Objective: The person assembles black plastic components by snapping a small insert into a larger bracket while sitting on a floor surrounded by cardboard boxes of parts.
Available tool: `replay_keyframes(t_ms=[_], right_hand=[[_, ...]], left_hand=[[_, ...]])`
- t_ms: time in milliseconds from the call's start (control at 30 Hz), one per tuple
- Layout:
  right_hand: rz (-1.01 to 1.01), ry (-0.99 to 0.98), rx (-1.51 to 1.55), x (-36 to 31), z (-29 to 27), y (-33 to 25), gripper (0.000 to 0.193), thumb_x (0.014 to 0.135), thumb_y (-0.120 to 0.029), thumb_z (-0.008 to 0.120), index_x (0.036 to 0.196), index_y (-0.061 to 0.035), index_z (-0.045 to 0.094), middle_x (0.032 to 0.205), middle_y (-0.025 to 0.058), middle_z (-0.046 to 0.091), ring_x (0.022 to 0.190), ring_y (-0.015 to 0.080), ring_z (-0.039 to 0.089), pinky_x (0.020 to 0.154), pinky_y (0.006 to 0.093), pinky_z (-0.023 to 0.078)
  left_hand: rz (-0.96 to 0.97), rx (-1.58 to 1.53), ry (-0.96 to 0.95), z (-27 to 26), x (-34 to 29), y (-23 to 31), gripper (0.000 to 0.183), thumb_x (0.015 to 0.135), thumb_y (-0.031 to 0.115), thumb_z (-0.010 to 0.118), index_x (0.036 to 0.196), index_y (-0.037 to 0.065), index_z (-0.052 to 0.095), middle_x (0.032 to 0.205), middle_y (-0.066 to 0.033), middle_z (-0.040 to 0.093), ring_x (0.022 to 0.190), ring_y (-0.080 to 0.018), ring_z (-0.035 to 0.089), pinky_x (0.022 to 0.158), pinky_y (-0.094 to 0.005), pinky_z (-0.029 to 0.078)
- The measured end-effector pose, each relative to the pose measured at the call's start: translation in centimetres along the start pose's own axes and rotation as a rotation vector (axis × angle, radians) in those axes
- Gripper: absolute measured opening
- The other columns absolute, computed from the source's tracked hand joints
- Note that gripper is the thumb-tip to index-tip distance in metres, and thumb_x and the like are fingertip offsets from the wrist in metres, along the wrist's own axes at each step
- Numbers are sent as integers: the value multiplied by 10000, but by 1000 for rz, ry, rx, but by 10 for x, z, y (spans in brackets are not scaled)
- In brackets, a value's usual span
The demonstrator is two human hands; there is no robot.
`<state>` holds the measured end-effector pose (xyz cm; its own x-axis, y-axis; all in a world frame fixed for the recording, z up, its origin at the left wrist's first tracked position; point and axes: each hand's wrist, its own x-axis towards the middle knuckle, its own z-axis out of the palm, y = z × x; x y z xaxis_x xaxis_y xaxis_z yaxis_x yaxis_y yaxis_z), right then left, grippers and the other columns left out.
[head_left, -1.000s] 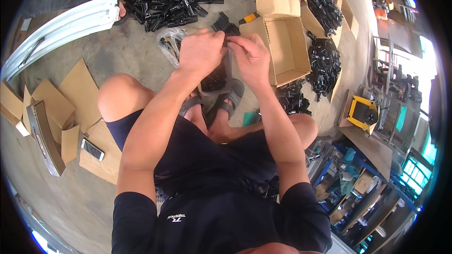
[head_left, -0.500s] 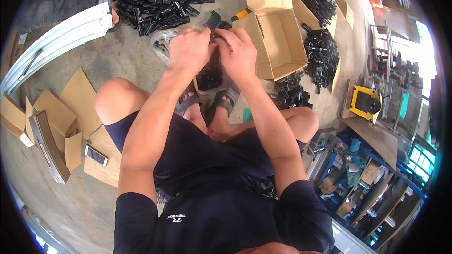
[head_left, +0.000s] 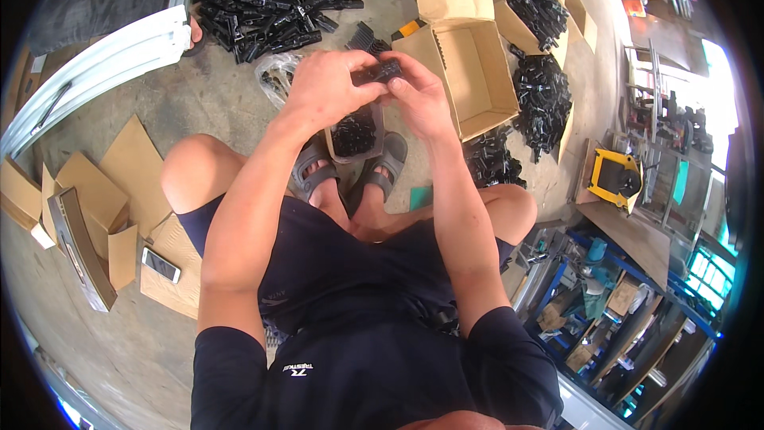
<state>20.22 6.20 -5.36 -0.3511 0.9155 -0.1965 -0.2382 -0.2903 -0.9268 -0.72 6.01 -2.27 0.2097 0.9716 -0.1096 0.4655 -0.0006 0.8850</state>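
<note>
Between my two hands, above the floor in front of my feet, is a small black plastic part [head_left: 383, 72]. My left hand [head_left: 325, 89] has its fingers closed on the part's left end. My right hand [head_left: 422, 98] grips the other end between thumb and fingers. Fingers cover much of the part, so its exact kind is unclear. Below the hands, by my sandals, a clear tub [head_left: 376, 147] contains many tiny black pieces [head_left: 353, 134]. A clear plastic bag [head_left: 274, 80] lies left of it, partly behind my left hand. Dark ribbed pieces [head_left: 366, 38] lie just beyond my fingers.
A large heap of black parts [head_left: 270, 8] covers the floor at the far left. Right of my hands stands an open cardboard box [head_left: 487, 72], with more black parts [head_left: 543, 99] beyond it. White curved panels [head_left: 103, 72], flattened cardboard [head_left: 131, 167] and a phone [head_left: 162, 264] lie left.
The black part has come into clearer view between my fingers. My right hand has turned and shifted slightly right and nearer; my left hand has tilted over toward it.
</note>
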Motion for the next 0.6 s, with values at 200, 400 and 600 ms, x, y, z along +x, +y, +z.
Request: replay_keyframes(t_ms=[200, 400, 600], right_hand=[[-53, 11, -5, -5, -9, -4, 404, 946, -64, 717, 1327, 26, 619, 1081, 62, 698, 879, 121, 628, 742, 262, 509], [-123, 54, 7, -10, -14, -6, 426, 954, -101, 729, 1343, 16, 601, 1086, 55, 694, 887, 124, 639, 728, 261, 500], [-143, 53, -69, -14, -5, -16, 447, 955, -126, 736, 1353, 18, 591, 1089, 58, 693, 889, 121, 642, 729, 260, 496]], left_hand=[[59, -194, 17, 0, -2, 5, 381, 831, 233, 820, 1150, 40, 742, 1040, -133, 767, 927, -236, 748, 825, -337, 572], [139, -464, 124, 9, 1, -6, 232, 891, 168, 767, 1093, 56, 751, 966, -118, 773, 873, -227, 750, 774, -332, 574], [281, -262, 204, 7, -3, 1, 155, 892, 149, 759, 1022, 66, 769, 966, -116, 772, 849, -275, 743, 756, -342, 576]])
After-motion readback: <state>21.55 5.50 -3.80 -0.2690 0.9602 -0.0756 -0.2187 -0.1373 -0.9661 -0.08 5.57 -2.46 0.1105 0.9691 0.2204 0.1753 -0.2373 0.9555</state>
